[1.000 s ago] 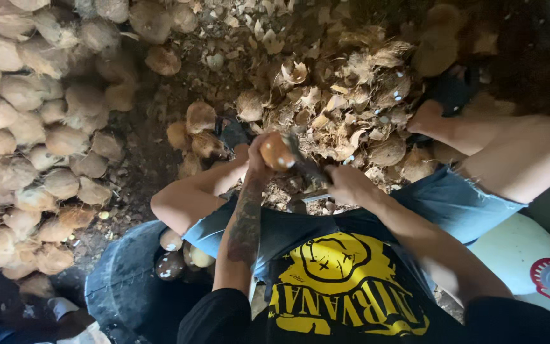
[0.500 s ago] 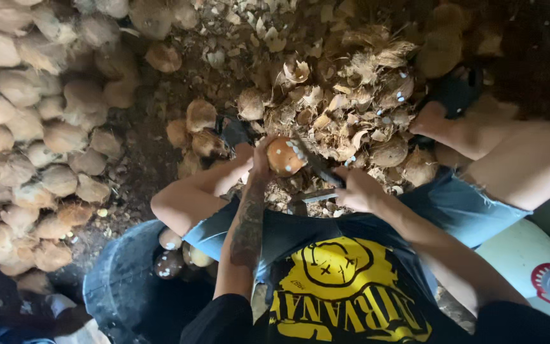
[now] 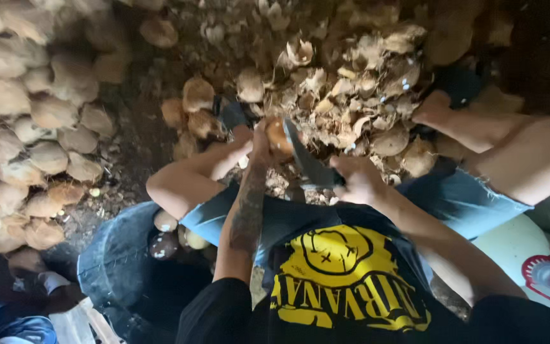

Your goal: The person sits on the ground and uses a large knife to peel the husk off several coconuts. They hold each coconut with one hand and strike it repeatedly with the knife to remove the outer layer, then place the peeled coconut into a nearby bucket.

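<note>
Nearest the camera, a dark tub (image 3: pixel 116 255) by the person's left knee holds a few peeled coconuts (image 3: pixel 167 223). Above the lap, the right hand (image 3: pixel 358 178) is clenched on the handle of a dark-bladed knife (image 3: pixel 307 162), its blade laid against the coconut (image 3: pixel 278 135) that the left hand (image 3: pixel 259 143) grasps from the side. That nut looks hard, round and fairly heavy, probably slick where it is shaved, so it is best cupped round its far side, fingers clear of the edge. Beyond lies a heap of husk scraps (image 3: pixel 351 83) on the floor, and at the left a pile of whole coconuts (image 3: pixel 27 140).
</note>
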